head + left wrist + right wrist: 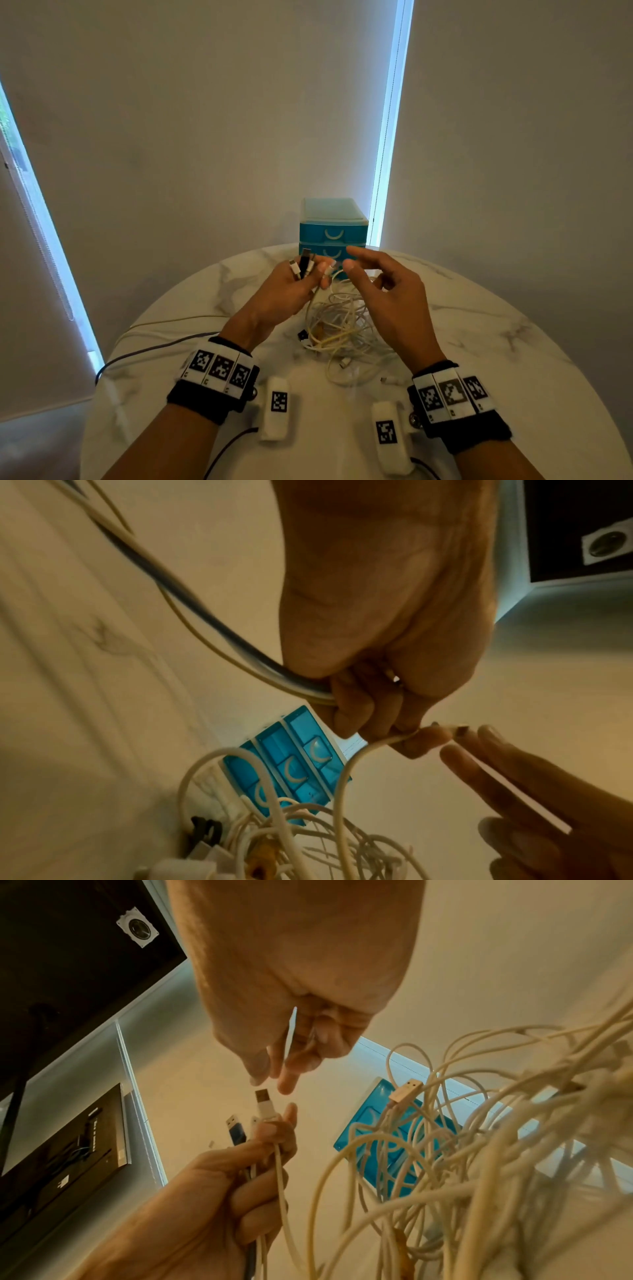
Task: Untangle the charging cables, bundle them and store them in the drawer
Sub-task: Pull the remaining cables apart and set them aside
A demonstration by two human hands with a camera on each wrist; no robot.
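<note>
Glossy marble-look table (479, 342), translucent plastic drawer unit (334, 222), smooth rubbery cables (342, 329).

We see a round white marble-patterned table (479, 342), and behind it pale roller blinds (205, 120) with bright strips of daylight at their edges. On the table's near edge lie two small white blocks (278, 407) bearing black-and-white square markers, side by side with a gap between them. From the wrist views we make out a dark panel (68, 947) overhead carrying a round white-framed fitting (137, 927).

Black wristbands (212, 397) on both wrists, white square-code tags (219, 368) on top, white camera pods (277, 407) beneath, black leads
</note>
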